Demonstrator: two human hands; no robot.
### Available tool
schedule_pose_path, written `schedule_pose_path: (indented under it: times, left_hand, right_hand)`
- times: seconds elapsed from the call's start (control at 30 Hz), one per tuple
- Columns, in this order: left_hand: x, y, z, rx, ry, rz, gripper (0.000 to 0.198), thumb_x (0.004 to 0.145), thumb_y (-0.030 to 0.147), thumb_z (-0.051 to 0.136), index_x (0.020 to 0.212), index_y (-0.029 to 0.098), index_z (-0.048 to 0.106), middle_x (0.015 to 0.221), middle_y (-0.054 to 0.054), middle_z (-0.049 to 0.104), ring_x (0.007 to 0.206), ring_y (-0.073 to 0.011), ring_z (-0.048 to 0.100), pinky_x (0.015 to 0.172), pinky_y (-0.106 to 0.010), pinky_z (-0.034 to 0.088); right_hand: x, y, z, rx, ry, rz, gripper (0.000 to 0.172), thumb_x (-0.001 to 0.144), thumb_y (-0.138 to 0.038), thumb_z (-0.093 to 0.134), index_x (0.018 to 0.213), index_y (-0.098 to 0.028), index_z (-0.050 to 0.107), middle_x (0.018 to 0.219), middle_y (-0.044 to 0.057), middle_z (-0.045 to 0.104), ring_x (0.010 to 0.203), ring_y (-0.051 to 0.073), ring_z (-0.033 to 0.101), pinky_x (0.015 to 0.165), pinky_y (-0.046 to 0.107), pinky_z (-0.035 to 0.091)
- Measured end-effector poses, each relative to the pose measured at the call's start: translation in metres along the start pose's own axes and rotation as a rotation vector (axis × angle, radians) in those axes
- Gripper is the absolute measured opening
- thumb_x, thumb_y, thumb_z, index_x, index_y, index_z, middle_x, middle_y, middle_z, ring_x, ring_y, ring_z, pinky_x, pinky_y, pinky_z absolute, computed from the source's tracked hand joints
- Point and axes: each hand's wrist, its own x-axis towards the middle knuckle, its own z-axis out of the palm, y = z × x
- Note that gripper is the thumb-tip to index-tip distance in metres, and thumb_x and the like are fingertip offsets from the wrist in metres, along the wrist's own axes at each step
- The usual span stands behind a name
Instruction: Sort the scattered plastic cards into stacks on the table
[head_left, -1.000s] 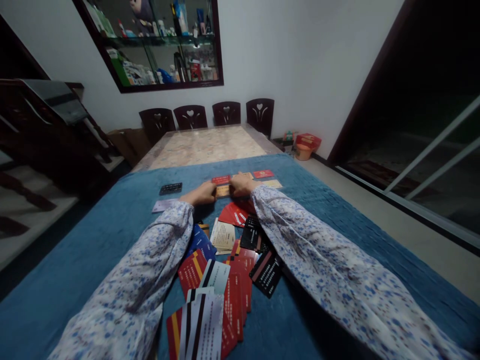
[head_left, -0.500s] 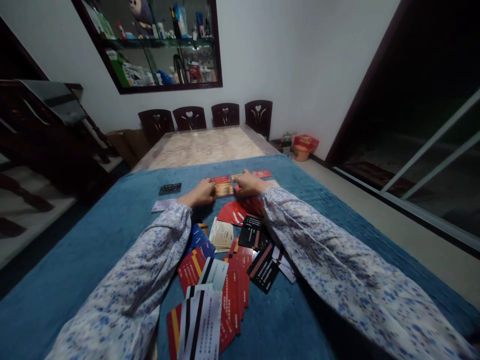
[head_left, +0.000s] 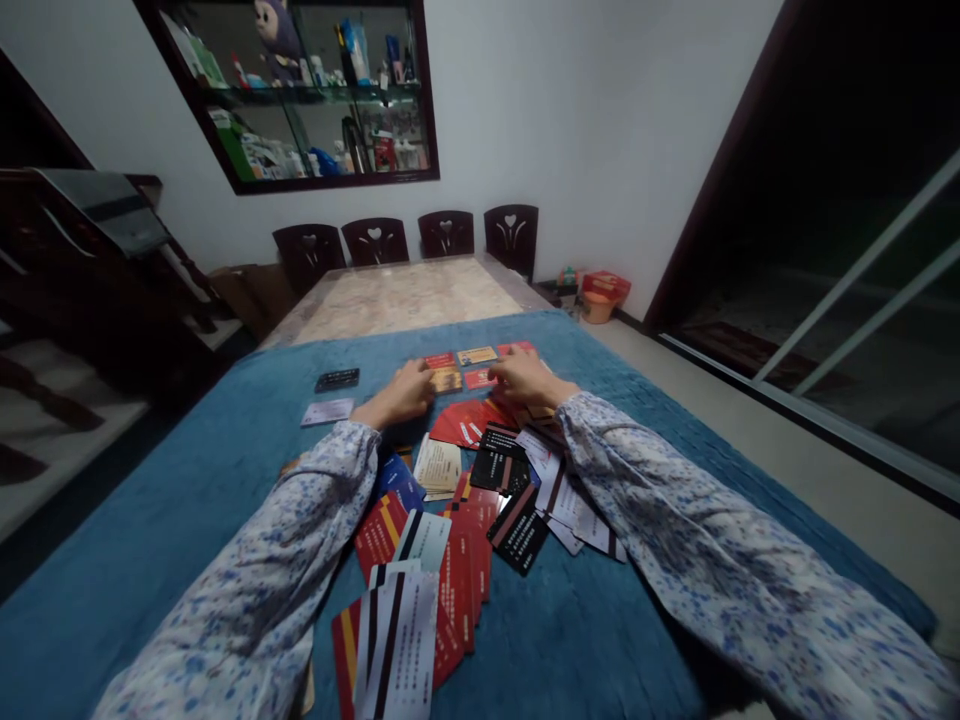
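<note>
My left hand (head_left: 407, 393) is low over the cloth, fingers loosely bent and apart at the left edge of a gold card (head_left: 448, 380). A red card (head_left: 439, 360) lies just behind the gold one. My right hand (head_left: 529, 378) reaches over the right end of the laid-out cards, thumb and fingers apart. By its thumb is a red card (head_left: 478, 379); behind are a yellow card (head_left: 477, 356) and another red card (head_left: 516, 348), partly hidden by the fingers. Nearer me lie fanned red cards (head_left: 461, 424), cream cards (head_left: 438, 467) and black cards (head_left: 500, 470).
A black card (head_left: 337, 380) and a pale lilac card (head_left: 327, 412) lie at the left. More red cards (head_left: 463, 580), striped white cards (head_left: 401, 640) and blue cards (head_left: 400, 480) overlap nearer me. The blue cloth (head_left: 217, 480) covers the near table; chairs (head_left: 375, 242) stand beyond.
My right hand has moved right, away from the gold card, uncovering the yellow card and a red card. My left hand stays nearly in place. More lilac cards show beside my right sleeve.
</note>
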Motion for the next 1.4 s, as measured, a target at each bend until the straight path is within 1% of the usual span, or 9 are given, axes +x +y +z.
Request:
schedule_pose_path:
  times: [0.3,0.4,0.5,0.57,0.67,0.87,1.0,1.17,1.4]
  left_hand:
    - [-0.01,0.003,0.013,-0.125,0.115,0.105,0.038,0.08,0.014,0.065,0.118,0.017,0.069,0.125,-0.015,0.061,0.119,-0.0309,0.057,0.104,-0.048,0.05]
    - [-0.013,0.015,0.018,-0.156,0.152,0.195,0.038,0.083,0.014,0.063,0.119,0.019,0.069,0.124,-0.013,0.063,0.118,-0.0285,0.057,0.104,-0.047,0.049]
    - [-0.017,0.035,0.018,-0.19,0.188,0.308,0.026,0.094,0.022,0.056,0.114,0.018,0.071,0.123,-0.013,0.065,0.115,-0.0267,0.057,0.104,-0.046,0.048]
    - [-0.021,0.05,0.017,-0.203,0.164,0.371,0.025,0.096,0.024,0.054,0.111,0.016,0.072,0.12,-0.014,0.067,0.112,-0.027,0.057,0.103,-0.046,0.048]
    - [-0.028,0.071,0.015,-0.216,0.126,0.437,0.023,0.093,0.017,0.056,0.109,0.019,0.073,0.124,-0.012,0.068,0.113,-0.0269,0.056,0.107,-0.049,0.044]
    - [-0.041,0.094,0.012,-0.278,0.033,0.483,0.035,0.097,0.016,0.054,0.126,0.026,0.07,0.139,-0.008,0.065,0.129,-0.0271,0.049,0.111,-0.05,0.041]
    - [-0.044,0.096,0.01,-0.242,-0.009,0.458,0.035,0.098,0.019,0.053,0.127,0.026,0.071,0.14,-0.008,0.065,0.133,-0.029,0.047,0.114,-0.054,0.037]
    - [-0.046,0.087,0.01,-0.195,-0.014,0.438,0.033,0.098,0.02,0.054,0.124,0.026,0.073,0.141,-0.009,0.064,0.132,-0.0305,0.047,0.114,-0.056,0.037]
    - [-0.05,0.082,0.008,-0.175,-0.011,0.402,0.027,0.097,0.022,0.057,0.116,0.024,0.076,0.135,-0.011,0.066,0.129,-0.0295,0.05,0.109,-0.053,0.041]
  right_hand:
    - [-0.028,0.009,0.018,0.04,0.107,0.003,0.023,0.091,-0.025,0.061,0.107,-0.022,0.077,0.115,0.013,0.073,0.115,0.032,0.048,0.084,0.038,0.034]
    - [-0.037,0.01,0.021,0.061,0.129,-0.003,0.021,0.09,-0.026,0.064,0.106,-0.022,0.078,0.111,0.013,0.073,0.11,0.031,0.05,0.083,0.038,0.033]
    - [-0.045,0.011,0.023,0.107,0.157,-0.029,0.021,0.089,-0.027,0.066,0.105,-0.022,0.078,0.109,0.012,0.073,0.108,0.03,0.05,0.083,0.038,0.032]
    - [-0.05,0.011,0.026,0.135,0.183,-0.054,0.02,0.088,-0.026,0.066,0.103,-0.023,0.079,0.107,0.012,0.073,0.107,0.029,0.05,0.082,0.038,0.032]
    - [-0.055,0.011,0.029,0.168,0.209,-0.096,0.018,0.089,-0.027,0.067,0.101,-0.023,0.079,0.105,0.011,0.074,0.106,0.029,0.05,0.082,0.038,0.033]
    - [-0.061,0.008,0.029,0.199,0.21,-0.169,0.016,0.092,-0.027,0.066,0.099,-0.022,0.078,0.098,0.01,0.072,0.1,0.026,0.05,0.082,0.038,0.033]
    - [-0.064,0.002,0.029,0.199,0.195,-0.185,0.017,0.095,-0.028,0.063,0.097,-0.021,0.079,0.097,0.01,0.072,0.101,0.026,0.049,0.081,0.038,0.032]
    - [-0.065,-0.003,0.032,0.202,0.182,-0.193,0.019,0.096,-0.032,0.063,0.099,-0.021,0.078,0.099,0.011,0.072,0.101,0.026,0.049,0.081,0.038,0.032]
    - [-0.068,-0.009,0.028,0.214,0.115,-0.226,0.029,0.097,-0.046,0.064,0.101,-0.021,0.077,0.104,0.01,0.072,0.106,0.028,0.05,0.084,0.039,0.032]
